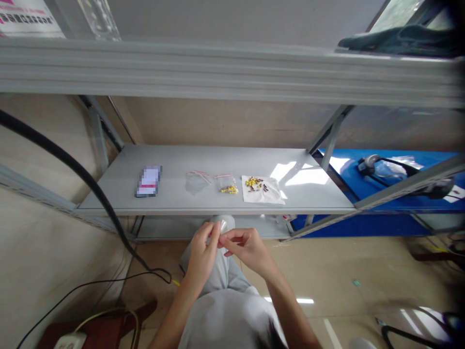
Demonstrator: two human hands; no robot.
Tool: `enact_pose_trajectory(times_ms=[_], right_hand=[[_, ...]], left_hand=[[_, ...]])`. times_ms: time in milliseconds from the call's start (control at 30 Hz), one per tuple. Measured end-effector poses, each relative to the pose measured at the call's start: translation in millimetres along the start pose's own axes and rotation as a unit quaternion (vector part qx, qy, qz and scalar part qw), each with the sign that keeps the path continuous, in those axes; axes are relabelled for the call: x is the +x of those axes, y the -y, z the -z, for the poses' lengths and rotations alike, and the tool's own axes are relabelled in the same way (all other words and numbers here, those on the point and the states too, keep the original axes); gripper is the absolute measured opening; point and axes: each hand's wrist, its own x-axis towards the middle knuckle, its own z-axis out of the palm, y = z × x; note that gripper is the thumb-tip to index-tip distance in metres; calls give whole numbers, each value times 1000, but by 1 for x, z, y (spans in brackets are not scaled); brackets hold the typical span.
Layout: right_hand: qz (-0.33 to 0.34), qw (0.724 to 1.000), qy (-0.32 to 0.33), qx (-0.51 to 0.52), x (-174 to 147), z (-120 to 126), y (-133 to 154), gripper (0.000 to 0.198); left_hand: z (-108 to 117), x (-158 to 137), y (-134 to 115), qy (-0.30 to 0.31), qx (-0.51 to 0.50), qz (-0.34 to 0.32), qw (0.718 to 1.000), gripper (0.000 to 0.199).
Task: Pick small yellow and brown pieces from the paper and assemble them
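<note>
My left hand [206,241] and my right hand [244,244] meet above my lap, in front of the shelf edge. Between their pinched fingers is a small clear plastic bag [224,225], mostly covered by the fingers; its contents cannot be made out. On the grey shelf [174,156] beyond lies a flat clear zip bag [197,183]. Beside it, another zip bag [222,181] holds several small yellow parts. To the right, small yellow and dark metal-looking pieces [254,182] are scattered on a white sheet [267,195].
A phone [148,181] lies at the shelf's left. A grey beam [218,70] crosses above, and a black cable [90,182] hangs at the left. At the right, a blue surface [348,174] carries a strapped device [370,165]. A power strip [70,341] sits lower left.
</note>
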Motion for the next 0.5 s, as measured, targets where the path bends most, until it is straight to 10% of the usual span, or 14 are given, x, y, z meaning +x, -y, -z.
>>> enact_pose_trajectory(times_ms=[500], right_hand=[[1, 994, -22, 104, 0, 5, 6, 25]], left_hand=[[-5, -6, -15, -14, -24, -27, 999, 29]])
